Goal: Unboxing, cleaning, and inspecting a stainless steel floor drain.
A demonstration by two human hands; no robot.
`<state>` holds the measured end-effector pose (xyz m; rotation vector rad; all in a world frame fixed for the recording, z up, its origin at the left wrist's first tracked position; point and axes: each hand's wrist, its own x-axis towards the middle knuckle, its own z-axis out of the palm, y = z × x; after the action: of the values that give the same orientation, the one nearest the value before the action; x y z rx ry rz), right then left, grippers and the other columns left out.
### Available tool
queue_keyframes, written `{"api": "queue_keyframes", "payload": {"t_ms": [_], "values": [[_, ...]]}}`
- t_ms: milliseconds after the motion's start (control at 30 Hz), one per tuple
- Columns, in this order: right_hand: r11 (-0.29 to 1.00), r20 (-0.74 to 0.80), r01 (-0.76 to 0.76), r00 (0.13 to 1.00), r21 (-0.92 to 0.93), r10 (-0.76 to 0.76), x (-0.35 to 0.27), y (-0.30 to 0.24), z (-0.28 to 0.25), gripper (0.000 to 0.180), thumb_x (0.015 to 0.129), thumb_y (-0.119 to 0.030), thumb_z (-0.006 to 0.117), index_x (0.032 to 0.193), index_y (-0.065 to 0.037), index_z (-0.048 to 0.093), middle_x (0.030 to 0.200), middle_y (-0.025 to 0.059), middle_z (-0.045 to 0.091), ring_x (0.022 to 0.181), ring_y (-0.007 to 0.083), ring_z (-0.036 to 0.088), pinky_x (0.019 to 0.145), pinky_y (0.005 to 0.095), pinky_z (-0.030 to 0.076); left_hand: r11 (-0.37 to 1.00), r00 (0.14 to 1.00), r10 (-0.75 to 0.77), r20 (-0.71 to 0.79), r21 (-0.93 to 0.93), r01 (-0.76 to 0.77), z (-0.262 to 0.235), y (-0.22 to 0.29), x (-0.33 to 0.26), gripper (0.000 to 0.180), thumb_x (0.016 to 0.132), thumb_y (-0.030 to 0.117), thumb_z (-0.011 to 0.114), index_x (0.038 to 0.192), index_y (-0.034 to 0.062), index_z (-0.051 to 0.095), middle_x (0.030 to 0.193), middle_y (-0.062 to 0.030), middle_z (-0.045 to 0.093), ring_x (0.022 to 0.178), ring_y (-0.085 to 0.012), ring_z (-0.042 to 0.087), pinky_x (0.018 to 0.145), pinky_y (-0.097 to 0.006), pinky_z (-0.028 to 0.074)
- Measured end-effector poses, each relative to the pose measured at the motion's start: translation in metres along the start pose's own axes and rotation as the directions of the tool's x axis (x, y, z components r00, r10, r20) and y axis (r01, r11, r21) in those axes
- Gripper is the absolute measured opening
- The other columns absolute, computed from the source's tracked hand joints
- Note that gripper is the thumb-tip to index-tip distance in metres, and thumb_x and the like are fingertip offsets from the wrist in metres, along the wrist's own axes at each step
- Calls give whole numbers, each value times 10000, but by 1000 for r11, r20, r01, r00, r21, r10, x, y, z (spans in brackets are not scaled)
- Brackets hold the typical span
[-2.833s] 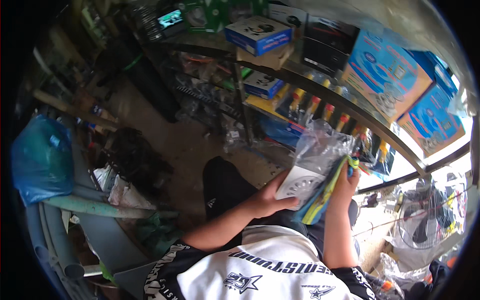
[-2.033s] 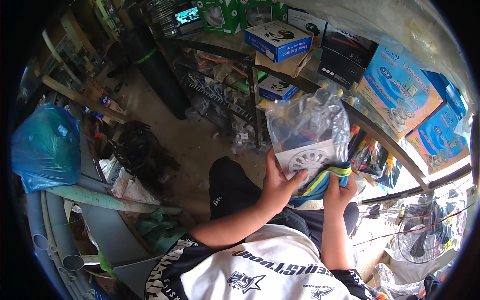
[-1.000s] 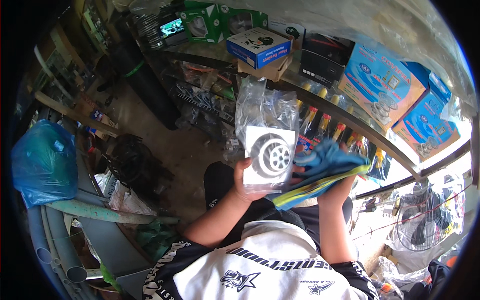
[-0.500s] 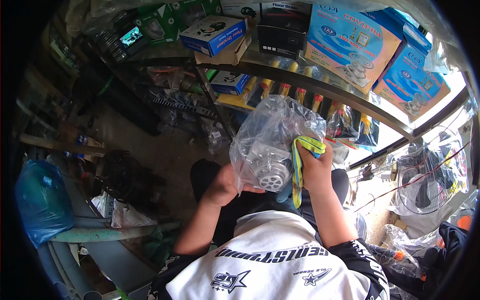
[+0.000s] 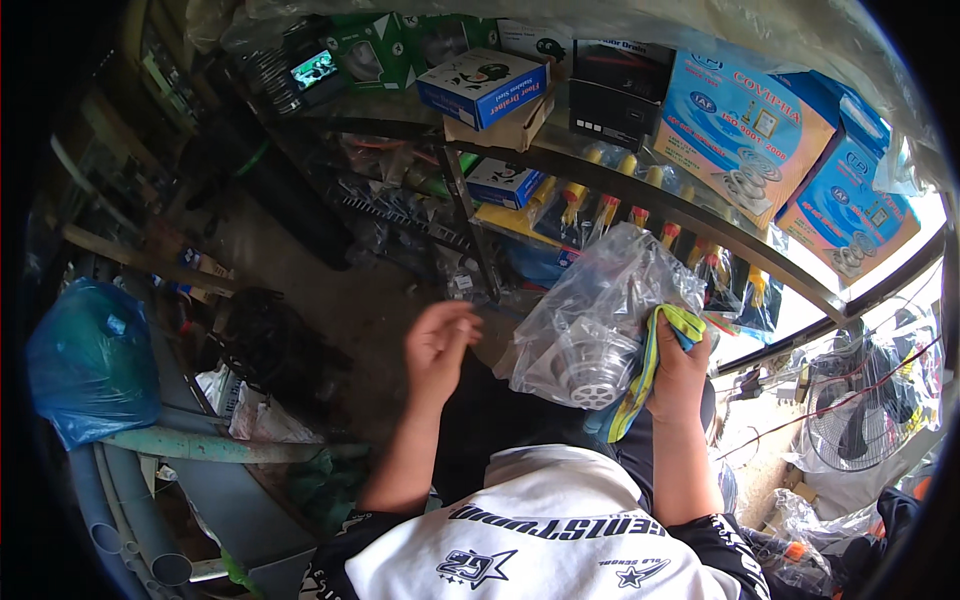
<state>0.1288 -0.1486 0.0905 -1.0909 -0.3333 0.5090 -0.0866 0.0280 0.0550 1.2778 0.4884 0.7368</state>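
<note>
My right hand (image 5: 680,375) is closed round a yellow, green and blue cloth (image 5: 648,385). The cloth presses against a clear plastic bag (image 5: 612,280), which seems held up by the same hand; the exact grip is hidden. Inside the bag is a round silver metal drain fitting (image 5: 592,372) with a perforated end. My left hand (image 5: 440,345) is raised to the left of the bag, apart from it. Its fingers are loosely curled, with nothing visible in them.
Ahead, a metal-edged shelf (image 5: 640,172) bears a blue-and-white box (image 5: 485,88) and large blue-and-orange cartons (image 5: 740,130). Packets with yellow-and-red handles hang below. A fan (image 5: 850,415) stands at right. On the left are a blue plastic bag (image 5: 95,360) and grey pipes (image 5: 170,568).
My left hand has let go of the plastic bag's lower left side and moved up and away. The right hand, cloth and bag now appear farther right and slightly lower as the view shifted.
</note>
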Motion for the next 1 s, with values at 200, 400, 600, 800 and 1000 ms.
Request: {"api": "queue_keyframes", "payload": {"t_ms": [200,400,600,800,1000], "values": [[1000,22,-7,1000,-29,8,-3,9,3,68,938,-71,639,985,-22,648,843,-12,641,720,50,558,635,210,440,711,851,524,22,539,-452,41,16,-19,404,757,80,793,1113,54,604,1097,-86,523,939,-169,514,823,-293,442],[1000,-81,18,997,-5,-18,-5,12,14,68,941,-62,626,972,-4,640,849,10,649,727,67,573,647,220,451,156,571,777,266,797,-583,61,2,-58,304,726,30,781,1000,147,722,997,-78,480,887,-257,491,762,-346,440],[1000,-51,-27,998,-15,26,-9,10,10,71,937,-58,627,967,6,641,850,22,656,735,78,586,653,225,457,455,871,404,280,764,-457,72,11,-33,773,732,208,822,1393,48,454,1351,-204,459,1223,-384,478,1010,-457,395],[998,-10,-9,1000,-62,8,-13,6,12,78,943,-65,626,972,4,645,846,21,658,734,78,586,646,227,462,592,921,280,271,707,-388,72,4,-30,923,691,270,872,1417,-9,375,1361,-233,478,1241,-372,502,1027,-436,417],[981,-35,-192,981,40,193,-6,-2,10,94,945,-91,633,999,-15,638,865,15,652,720,81,594,635,230,471,892,937,41,347,409,-191,58,-7,-25,848,717,188,872,1388,-24,400,1297,-154,555,1173,-199,563,963,-341,469]]}}
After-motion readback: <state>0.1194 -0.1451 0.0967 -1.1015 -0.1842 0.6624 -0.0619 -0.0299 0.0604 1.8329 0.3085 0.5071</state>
